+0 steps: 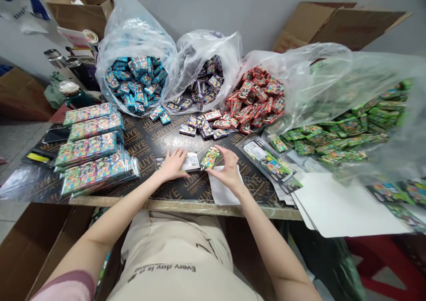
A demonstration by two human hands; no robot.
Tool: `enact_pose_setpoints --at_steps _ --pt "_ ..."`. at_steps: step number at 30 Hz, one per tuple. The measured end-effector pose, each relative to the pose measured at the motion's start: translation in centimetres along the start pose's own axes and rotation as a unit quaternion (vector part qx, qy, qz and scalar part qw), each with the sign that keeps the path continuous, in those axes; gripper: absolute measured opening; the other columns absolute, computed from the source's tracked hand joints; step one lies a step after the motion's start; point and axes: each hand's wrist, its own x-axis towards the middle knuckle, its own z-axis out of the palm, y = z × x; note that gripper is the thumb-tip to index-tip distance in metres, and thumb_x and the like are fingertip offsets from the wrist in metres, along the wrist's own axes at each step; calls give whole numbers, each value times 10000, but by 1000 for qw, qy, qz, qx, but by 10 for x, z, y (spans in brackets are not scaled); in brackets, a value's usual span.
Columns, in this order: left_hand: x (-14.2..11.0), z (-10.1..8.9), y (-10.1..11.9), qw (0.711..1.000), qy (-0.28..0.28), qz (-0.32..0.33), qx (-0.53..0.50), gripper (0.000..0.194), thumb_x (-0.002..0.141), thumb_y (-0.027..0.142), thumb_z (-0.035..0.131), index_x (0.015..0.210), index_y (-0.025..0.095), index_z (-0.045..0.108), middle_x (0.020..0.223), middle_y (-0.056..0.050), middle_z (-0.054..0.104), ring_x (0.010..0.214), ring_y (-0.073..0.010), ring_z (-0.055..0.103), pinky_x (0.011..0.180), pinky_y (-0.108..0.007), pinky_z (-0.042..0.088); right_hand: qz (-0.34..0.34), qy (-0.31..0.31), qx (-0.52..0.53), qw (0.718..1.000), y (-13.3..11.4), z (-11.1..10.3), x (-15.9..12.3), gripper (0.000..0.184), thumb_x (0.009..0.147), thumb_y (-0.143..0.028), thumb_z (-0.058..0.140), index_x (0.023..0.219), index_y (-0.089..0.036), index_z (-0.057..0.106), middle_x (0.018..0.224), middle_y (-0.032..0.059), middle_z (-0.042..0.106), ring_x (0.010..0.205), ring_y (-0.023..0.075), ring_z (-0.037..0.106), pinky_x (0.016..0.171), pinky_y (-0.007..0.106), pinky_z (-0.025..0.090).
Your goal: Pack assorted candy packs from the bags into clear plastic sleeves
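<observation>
My left hand (173, 164) lies flat, fingers stretched, on a clear plastic sleeve with a black card (192, 161) that bears a white label. At the sleeve's right end, the thumb and fingers of my right hand (228, 168) grip a small green printed box (209, 158) by its edges. Whether the box is partly inside the sleeve I cannot tell. Beyond my hands lie a few loose purple boxes (206, 129) and red boxes (226, 122). Under my right hand is a white sheet (223, 186).
Clear bags spill blue boxes (140, 81), purple, red boxes (261, 94) and green boxes (346, 130) along the back. Filled sleeves (95, 152) are stacked at left. Flat packages (266, 159) and white paper (353, 203) lie at right. Cartons (333, 25) stand behind.
</observation>
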Motion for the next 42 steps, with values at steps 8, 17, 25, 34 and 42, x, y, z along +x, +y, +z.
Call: enact_pose_setpoints --at_steps 8,17,25,34,42 --pt "-11 -5 -7 997 9 51 51 1121 570 291 762 1507 162 160 1226 -140 509 1173 -323 490 1069 -498 303 7 -130 207 970 16 3 9 927 623 -448 813 1411 -252 366 1376 137 516 1287 297 476 1085 499 319" --pt "-26 -19 7 948 110 -19 -298 851 542 391 815 1301 133 531 1132 -115 590 1037 -275 562 953 -399 431 -19 -177 304 936 -29 -7 41 939 691 -561 739 1472 -321 279 1516 95 355 1418 256 298 1151 474 258" --pt "-30 -15 19 759 223 -91 -605 402 605 383 813 892 128 697 824 -29 708 760 -154 615 753 -249 469 293 24 537 791 -86 38 52 649 739 -561 641 1281 -264 440 1001 43 704 860 208 679 719 331 544" --pt "-30 -17 36 575 264 -215 -744 310 532 363 817 644 125 653 620 11 659 541 -95 566 567 -209 437 317 78 625 709 -113 35 41 430 670 -277 667 1037 -264 443 879 -10 738 834 205 697 769 346 514" --pt "-32 -44 33 746 260 -94 -606 122 580 202 726 687 154 688 686 0 666 655 -113 589 646 -220 454 337 33 636 693 -97 30 37 304 564 -166 723 839 -219 604 854 13 749 787 201 696 777 341 520"
